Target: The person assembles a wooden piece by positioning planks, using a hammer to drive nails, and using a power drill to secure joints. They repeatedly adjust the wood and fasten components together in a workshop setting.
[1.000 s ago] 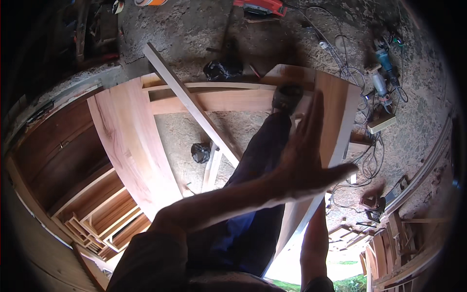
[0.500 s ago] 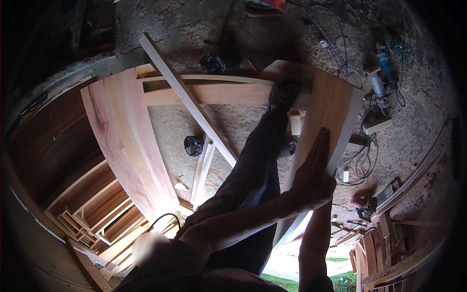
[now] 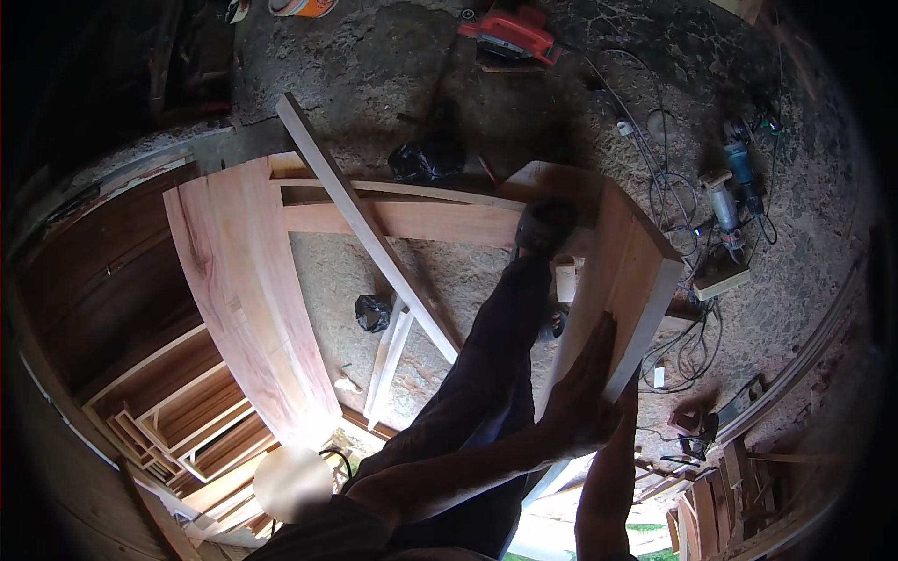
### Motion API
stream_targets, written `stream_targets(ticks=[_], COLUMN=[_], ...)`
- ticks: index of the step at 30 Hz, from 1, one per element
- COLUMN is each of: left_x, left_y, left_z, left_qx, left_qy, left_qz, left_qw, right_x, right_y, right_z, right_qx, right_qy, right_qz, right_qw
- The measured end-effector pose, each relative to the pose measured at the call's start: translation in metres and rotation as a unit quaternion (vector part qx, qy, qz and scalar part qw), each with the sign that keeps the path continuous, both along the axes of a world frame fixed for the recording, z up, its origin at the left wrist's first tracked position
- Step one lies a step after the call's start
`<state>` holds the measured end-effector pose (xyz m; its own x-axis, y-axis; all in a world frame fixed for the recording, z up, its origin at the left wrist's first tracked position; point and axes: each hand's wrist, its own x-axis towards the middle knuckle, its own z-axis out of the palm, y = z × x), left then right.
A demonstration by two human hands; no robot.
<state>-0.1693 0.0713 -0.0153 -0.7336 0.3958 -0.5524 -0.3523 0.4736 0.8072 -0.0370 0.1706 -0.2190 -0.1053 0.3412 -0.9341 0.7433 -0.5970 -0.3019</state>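
Right of centre, the left hand [image 3: 582,395] lies open on the board [image 3: 617,271]; whether the mostly hidden right hand [image 3: 629,408] grips, I cannot tell.

Left arm [image 3: 468,475] stretched rightward, left hand [image 3: 582,400] flat, fingers [image 3: 601,344] extended; right forearm [image 3: 603,500] upright.

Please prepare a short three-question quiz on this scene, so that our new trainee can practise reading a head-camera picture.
1. True or false: the left hand is on the wooden board at the right.

2. Multiple choice: what colour is the power tool near the top edge of the picture?
A) Red
B) Yellow
C) White

3. Fill in the gap with "over" or "under": the long, narrow wooden strip passes ____ the rail that runs sideways behind the shoe.

Key: 1. True; 2. A; 3. over.
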Motion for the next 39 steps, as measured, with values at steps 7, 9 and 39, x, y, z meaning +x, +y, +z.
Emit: stream_targets(ticks=[7, 9, 39], left_x=[-0.005, 0.009, 0.002], left_y=[0.008, -0.004, -0.025], left_z=[0.002, -0.002, -0.004], left_qx=[-0.024, -0.094, -0.128], left_qy=[0.005, 0.01, 0.539], left_qz=[-0.026, -0.095, -0.435], left_qw=[0.999, 0.991, 0.71], right_x=[-0.009, -0.035, -0.073], right_y=[0.001, 0.003, 0.023], right_z=[-0.024, -0.016, -0.071], right_qx=[-0.015, -0.03, 0.146], right_qy=[0.028, 0.012, 0.028], right_qz=[-0.025, -0.06, 0.119], right_qw=[0.999, 0.998, 0.982])
